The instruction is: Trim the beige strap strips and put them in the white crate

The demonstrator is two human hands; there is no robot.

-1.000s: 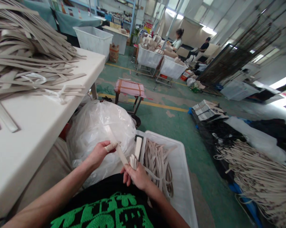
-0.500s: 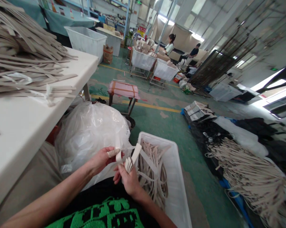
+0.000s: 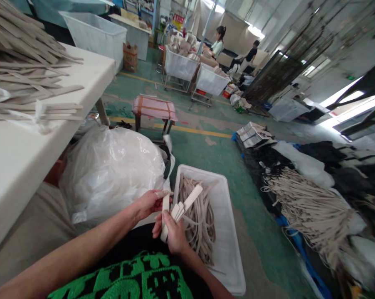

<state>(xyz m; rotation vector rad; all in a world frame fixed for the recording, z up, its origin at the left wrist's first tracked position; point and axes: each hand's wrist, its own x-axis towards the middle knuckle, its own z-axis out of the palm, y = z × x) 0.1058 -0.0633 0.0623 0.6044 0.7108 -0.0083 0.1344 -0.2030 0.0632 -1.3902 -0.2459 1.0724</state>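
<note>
My right hand (image 3: 175, 236) is closed around several beige fabric straps (image 3: 178, 211), their cut ends fanned out above the thumb. One strap end sticks out farther toward the upper right. Just left of it, my left hand (image 3: 151, 204) pinches a thin white ribbon (image 3: 169, 155), whose free end flies up above the fingers. A pale band (image 3: 165, 203) stands upright between the two hands, wrapped at the bundle. The fingertips of the left hand partly hide where the ribbon meets the straps. Beyond my right hand, loose beige straps (image 3: 203, 216) lie in a white plastic bin (image 3: 229, 232).
A white table (image 3: 90, 79) on the left bears a heap of straps (image 3: 16, 33). Below it bulges a clear plastic bag (image 3: 112, 166). A pink-topped stool (image 3: 154, 107) stands ahead. More straps (image 3: 306, 211) cover a pallet on the right. Two people work far back near carts.
The ribbon, earlier stretched from my hands over the bin, now swings up to the left of it. My hands have come closer together, and the view has shifted slightly.
</note>
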